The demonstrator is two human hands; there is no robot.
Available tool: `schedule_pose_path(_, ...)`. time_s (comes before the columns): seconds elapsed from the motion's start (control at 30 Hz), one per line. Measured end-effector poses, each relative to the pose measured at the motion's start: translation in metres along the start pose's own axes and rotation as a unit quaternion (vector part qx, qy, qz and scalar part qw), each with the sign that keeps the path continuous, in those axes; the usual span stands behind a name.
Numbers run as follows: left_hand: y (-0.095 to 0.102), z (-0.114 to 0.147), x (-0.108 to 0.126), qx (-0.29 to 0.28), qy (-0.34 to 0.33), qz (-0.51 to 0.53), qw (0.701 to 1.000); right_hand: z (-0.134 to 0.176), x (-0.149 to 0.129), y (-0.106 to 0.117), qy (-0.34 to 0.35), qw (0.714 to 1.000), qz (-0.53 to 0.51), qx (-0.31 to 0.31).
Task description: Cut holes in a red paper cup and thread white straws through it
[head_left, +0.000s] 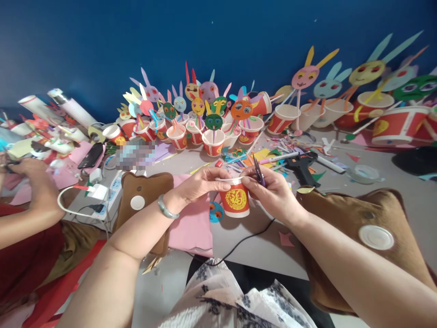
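A red and white paper cup [236,201] with a yellow emblem is held upright at the table's front, between my two hands. My left hand [208,181] pinches the left side of the cup's rim between thumb and fingers. On the opposite side, my right hand [269,187] is closed round a pair of dark scissors [258,173], blades pointing up, while its thumb and finger also touch the rim. A blue paper face [216,212] with orange eyes lies just left of the cup. Pink paper [191,223] is spread beneath my left wrist.
Several finished paper-cup figures [213,122] line the back of the table. Colourful scraps and a black glue gun [303,165] lie at the right. Brown cushions [351,228] flank my arms. A black cable [246,239] crosses the front edge. Another person's arm [37,196] is at far left.
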State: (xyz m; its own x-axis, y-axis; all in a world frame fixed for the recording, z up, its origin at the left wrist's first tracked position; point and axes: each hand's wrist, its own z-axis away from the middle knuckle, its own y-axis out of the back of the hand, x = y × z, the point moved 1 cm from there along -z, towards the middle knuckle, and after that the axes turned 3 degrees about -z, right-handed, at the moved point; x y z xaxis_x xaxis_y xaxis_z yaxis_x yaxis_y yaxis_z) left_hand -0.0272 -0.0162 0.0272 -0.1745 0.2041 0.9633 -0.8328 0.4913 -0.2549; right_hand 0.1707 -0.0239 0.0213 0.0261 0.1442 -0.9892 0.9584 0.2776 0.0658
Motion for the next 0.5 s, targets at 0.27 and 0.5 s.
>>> schedule_pose_path(0.27, 0.008, -0.005, 0.002, 0.091, -0.024, 0.022, 0.995, 0.0, 0.003, 0.002, 0.033, 0.983, 0.141, 0.112)
schedule_pose_path(0.5, 0.006, -0.004, 0.013, 0.134, -0.037, -0.018, 0.99, 0.001, 0.005, 0.004, 0.096, 0.924, 0.37, 0.007)
